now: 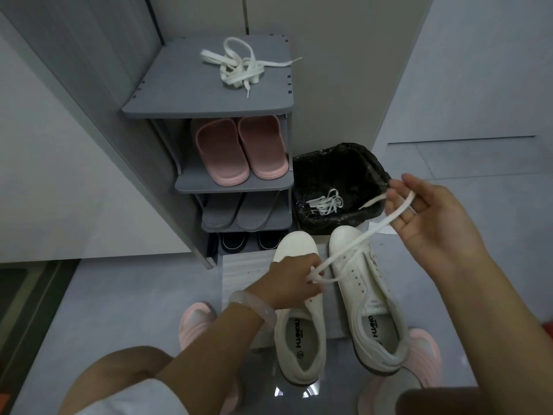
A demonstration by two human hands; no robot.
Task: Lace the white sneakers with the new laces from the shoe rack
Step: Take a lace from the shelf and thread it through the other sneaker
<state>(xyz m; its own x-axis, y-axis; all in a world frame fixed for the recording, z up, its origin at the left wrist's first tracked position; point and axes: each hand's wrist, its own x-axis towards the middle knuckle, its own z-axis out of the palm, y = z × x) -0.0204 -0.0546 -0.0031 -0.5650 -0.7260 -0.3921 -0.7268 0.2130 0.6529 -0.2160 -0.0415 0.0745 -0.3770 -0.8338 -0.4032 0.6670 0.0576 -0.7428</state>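
Note:
Two white sneakers stand side by side on the floor, toes toward the shoe rack: the left sneaker [300,330] and the right sneaker [363,283]. My left hand [294,278] rests over the left sneaker's eyelets and pinches one end of a white lace [356,239]. The lace runs up and to the right, where my right hand [425,211] holds it raised, looped across the fingers. A loose bundle of white laces [239,65] lies on the grey top shelf of the shoe rack [167,110].
Pink slippers [238,149], grey slippers and dark shoes fill the lower shelves. A bin lined with a black bag [338,163] stands right of the rack, with white laces [326,202] inside. The sneakers sit on a grey mat [239,271]. My feet in pink shoes flank them.

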